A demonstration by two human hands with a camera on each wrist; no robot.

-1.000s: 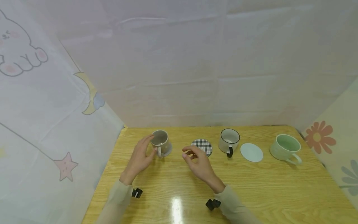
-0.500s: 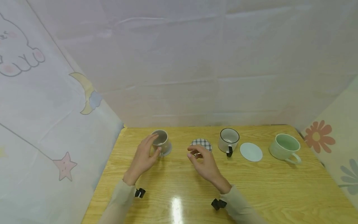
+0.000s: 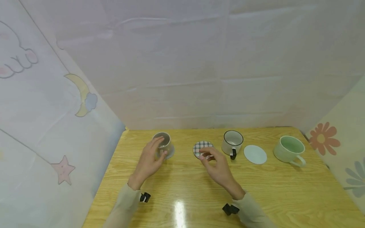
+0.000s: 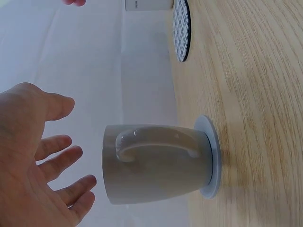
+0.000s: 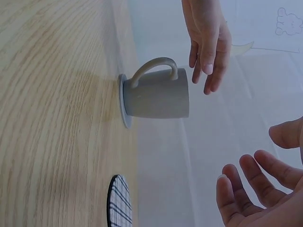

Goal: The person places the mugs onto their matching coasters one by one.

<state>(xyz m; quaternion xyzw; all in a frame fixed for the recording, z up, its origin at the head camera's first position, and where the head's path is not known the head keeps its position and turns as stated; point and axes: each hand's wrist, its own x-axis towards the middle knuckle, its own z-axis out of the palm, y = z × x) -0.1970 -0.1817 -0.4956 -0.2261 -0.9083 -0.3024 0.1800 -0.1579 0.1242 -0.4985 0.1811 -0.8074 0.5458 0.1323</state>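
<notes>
A grey mug (image 4: 156,165) stands upright on a round grey coaster (image 4: 214,156), its handle facing the person. My left hand (image 3: 148,160) hovers over the near left side of that mug, fingers apart and relaxed. In the left wrist view a gap shows between those fingertips and the mug's rim. My right hand (image 3: 218,164) is in the air just in front of a round plaid coaster (image 3: 199,148), partly covering it in the head view. Its fingers are loosely bent and hold nothing, as the right wrist view shows.
Right of the plaid coaster stands a white mug (image 3: 228,146) with a black rim and black handle. Beyond it lie a pale round coaster (image 3: 255,154) and a light green mug (image 3: 285,154). A printed cloth wall (image 3: 176,79) rises behind the wooden table (image 3: 159,202).
My right hand has moved right, from left of the plaid coaster to in front of it. My left hand has shifted slightly right over the grey mug. The mugs and coasters have stayed put.
</notes>
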